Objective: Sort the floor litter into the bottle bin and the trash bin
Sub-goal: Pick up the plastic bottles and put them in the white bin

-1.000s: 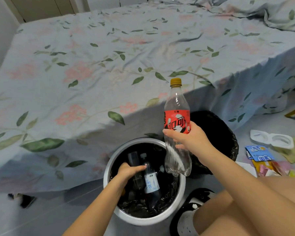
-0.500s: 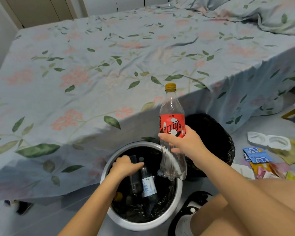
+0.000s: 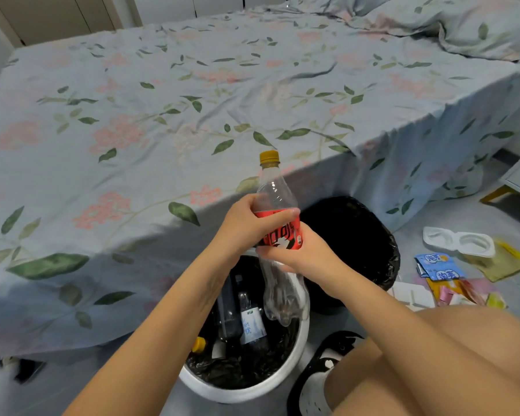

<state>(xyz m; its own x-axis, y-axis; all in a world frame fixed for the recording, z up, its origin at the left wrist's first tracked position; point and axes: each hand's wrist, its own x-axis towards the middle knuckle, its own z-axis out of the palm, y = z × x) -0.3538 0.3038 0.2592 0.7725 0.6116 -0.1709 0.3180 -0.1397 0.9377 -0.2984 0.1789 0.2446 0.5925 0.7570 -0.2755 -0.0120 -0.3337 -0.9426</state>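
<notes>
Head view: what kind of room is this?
Most likely a bedroom at home. A bed under a floral sheet fills most of the view, a pillow lies at its far corner, and what look like wardrobe doors stand behind.

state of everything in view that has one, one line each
red-label bottle: capped, empty, upright, held over the bottle bin
left hand: closed round the bottle's upper part
right hand: closed round its middle
bottle bin: open, black liner, several bottles inside
trash bin: open, black liner, contents not visible
white plastic tray: empty, on the floor
wrappers: loose on the floor
</notes>
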